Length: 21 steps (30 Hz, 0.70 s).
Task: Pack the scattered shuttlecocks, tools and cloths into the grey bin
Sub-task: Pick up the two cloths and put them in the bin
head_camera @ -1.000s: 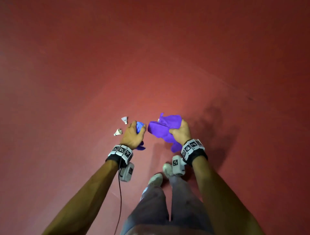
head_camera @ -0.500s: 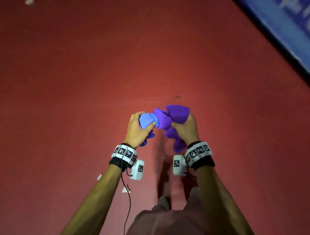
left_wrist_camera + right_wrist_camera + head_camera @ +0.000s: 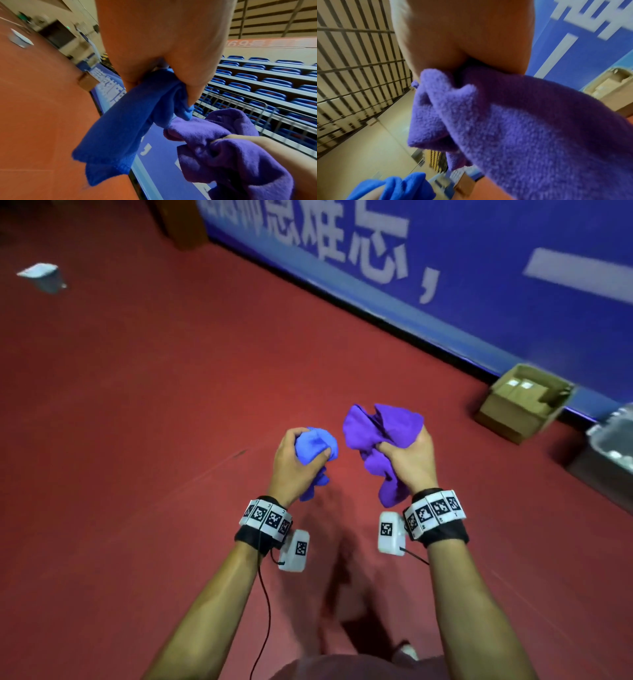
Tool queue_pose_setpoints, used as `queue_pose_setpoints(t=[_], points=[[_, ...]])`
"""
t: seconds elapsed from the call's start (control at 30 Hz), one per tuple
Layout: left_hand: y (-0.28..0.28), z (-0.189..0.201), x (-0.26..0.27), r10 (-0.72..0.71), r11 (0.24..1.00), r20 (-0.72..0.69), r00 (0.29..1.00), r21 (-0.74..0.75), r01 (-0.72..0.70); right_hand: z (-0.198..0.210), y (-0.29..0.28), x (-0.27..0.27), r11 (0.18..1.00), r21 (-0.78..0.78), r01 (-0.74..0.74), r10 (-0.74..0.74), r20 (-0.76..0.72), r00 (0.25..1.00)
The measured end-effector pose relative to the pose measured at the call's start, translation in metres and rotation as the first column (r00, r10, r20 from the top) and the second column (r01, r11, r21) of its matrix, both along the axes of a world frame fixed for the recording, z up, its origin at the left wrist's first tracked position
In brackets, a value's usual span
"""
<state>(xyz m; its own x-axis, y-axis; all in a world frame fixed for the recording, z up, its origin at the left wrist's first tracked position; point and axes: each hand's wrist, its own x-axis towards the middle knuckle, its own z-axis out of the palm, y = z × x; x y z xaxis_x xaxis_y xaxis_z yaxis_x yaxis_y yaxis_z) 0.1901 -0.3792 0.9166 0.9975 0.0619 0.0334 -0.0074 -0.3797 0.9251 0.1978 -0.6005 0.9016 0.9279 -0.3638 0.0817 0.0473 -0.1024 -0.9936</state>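
Observation:
My left hand (image 3: 298, 460) grips a crumpled blue cloth (image 3: 317, 445) at chest height over the red floor; a tail of the blue cloth (image 3: 120, 128) hangs below the fist. My right hand (image 3: 409, 460) grips a bunched purple cloth (image 3: 380, 426), whose end droops towards the wrist. The purple cloth (image 3: 513, 121) fills the right wrist view, and the blue cloth (image 3: 392, 188) shows at its lower left. The two cloths are a little apart. A grey bin (image 3: 608, 453) holding white items stands at the right edge of the head view.
An open cardboard box (image 3: 524, 402) sits against the blue banner wall (image 3: 479, 268), just left of the bin. A pale container (image 3: 42, 277) stands far off on the floor at upper left. Blue spectator seats (image 3: 257, 81) rise behind railings.
The view has swung up and to the right, bringing the banner wall, box and bin into sight. The shuttlecocks on the floor have dropped out of view. Both hands still hold their cloths, now slightly apart.

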Motion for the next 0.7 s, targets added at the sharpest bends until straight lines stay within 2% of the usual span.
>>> queue_pose_setpoints(t=[0.17, 0.27, 0.5, 0.7], points=[[-0.143, 0.003, 0.031, -0.179, 0.984, 0.071, 0.981, 0.017, 0.178, 0.005, -0.147, -0.003, 0.977, -0.007, 0.215, -0.214, 0.025, 0.976], [-0.219, -0.002, 0.045, -0.242, 0.969, 0.118, 0.963, 0.073, 0.235, 0.008, -0.223, -0.008, 0.942, 0.061, 0.331, -0.335, 0.071, 0.94], [-0.364, -0.006, 0.081, -0.412, 0.909, 0.118, 0.904, 0.123, 0.398, -0.003, -0.356, -0.009, 0.831, 0.2, 0.52, -0.538, 0.049, 0.841], [-0.48, -0.009, 0.145, -0.509, 0.86, 0.093, 0.856, 0.099, 0.501, -0.016, -0.461, 0.023, 0.762, 0.218, 0.609, -0.632, 0.048, 0.773]])
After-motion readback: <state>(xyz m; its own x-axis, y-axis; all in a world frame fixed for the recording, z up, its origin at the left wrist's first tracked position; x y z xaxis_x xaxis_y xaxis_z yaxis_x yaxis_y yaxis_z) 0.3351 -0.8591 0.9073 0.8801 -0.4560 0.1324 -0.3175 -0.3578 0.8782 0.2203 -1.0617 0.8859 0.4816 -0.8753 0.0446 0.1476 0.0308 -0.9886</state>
